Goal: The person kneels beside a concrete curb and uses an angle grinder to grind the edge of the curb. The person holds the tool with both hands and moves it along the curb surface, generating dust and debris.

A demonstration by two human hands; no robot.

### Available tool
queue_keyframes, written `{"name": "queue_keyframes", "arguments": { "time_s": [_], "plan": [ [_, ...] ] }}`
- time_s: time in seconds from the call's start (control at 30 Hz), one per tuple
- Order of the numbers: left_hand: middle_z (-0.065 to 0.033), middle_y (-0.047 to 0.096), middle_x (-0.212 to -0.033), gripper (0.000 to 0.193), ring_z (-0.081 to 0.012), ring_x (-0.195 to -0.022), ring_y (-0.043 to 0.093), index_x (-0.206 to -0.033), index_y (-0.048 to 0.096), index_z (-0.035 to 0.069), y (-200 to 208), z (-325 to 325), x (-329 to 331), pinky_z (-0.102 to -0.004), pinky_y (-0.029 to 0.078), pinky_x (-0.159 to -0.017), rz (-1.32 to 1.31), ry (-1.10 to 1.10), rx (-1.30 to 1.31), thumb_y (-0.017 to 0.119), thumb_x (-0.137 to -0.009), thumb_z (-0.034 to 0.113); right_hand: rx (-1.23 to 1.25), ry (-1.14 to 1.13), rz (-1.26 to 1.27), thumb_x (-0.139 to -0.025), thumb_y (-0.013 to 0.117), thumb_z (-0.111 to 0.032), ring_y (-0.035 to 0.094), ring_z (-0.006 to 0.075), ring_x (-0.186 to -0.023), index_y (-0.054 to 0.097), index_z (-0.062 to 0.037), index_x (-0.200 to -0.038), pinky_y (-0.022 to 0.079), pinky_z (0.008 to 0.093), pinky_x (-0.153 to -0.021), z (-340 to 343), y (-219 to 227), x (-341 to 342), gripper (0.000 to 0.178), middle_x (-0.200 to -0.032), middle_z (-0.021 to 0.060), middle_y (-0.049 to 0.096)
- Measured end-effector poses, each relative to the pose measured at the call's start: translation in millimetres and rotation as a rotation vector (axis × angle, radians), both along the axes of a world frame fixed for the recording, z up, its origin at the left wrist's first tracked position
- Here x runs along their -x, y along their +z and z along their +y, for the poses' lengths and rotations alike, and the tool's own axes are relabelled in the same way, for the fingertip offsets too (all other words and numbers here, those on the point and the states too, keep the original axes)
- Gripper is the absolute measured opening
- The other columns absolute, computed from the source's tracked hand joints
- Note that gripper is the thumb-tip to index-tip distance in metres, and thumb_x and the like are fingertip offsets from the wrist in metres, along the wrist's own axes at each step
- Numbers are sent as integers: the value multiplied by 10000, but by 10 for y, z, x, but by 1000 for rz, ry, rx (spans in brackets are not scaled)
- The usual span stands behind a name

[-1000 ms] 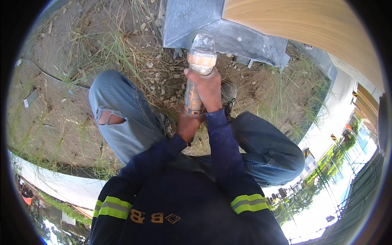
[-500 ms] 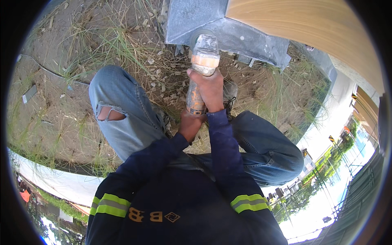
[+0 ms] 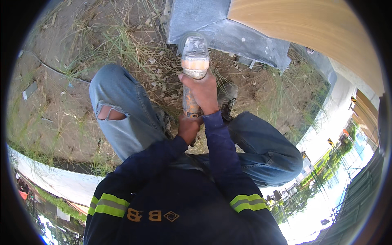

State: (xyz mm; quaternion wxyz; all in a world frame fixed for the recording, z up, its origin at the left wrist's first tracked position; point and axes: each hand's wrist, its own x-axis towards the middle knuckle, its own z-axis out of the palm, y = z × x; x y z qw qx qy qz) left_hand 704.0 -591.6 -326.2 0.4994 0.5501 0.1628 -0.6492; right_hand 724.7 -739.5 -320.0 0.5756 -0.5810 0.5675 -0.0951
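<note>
A dusty, orange-bodied angle grinder [image 3: 195, 61] points away from me over the ground. My right hand [image 3: 204, 94] is wrapped round the middle of its body, just behind the head. Behind it, my left hand [image 3: 189, 129] grips the rear end, its fingers partly hidden. The grinder's disc [image 3: 206, 40] shows as a blurred ring round the head, overlapping the near edge of a grey concrete slab [image 3: 245, 36] by its left corner. Whether the disc touches the concrete I cannot tell, since the head covers that spot.
A smooth tan curved surface [image 3: 310, 20] rises on the slab at upper right. Dry grass [image 3: 118, 45] and stone chips cover the soil. A thin cable [image 3: 51, 67] lies at left. My bent knees [image 3: 110, 87] flank the tool. A pale low wall [image 3: 53, 166] curves behind me.
Both hands have shifted the grinder left along the slab's edge, and its head sits slightly nearer to me. The grip is the same.
</note>
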Motion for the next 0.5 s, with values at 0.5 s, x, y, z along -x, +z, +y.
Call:
{"name": "queue_keyframes", "arguments": {
  "time_s": [0.5],
  "plan": [
    [-21, 633, -717, 171, -103, -551, 554, -910, 659, 10, 58, -178, 86, -303, 439, -501, -134, -19, 18, 772, -825, 106, 1, -113, -82, -820, 843, -193, 675, 131, -824, 704, 10, -1108, 547, 303, -744, -115, -48, 212, 379, -986, 63, 737]
  ]
}}
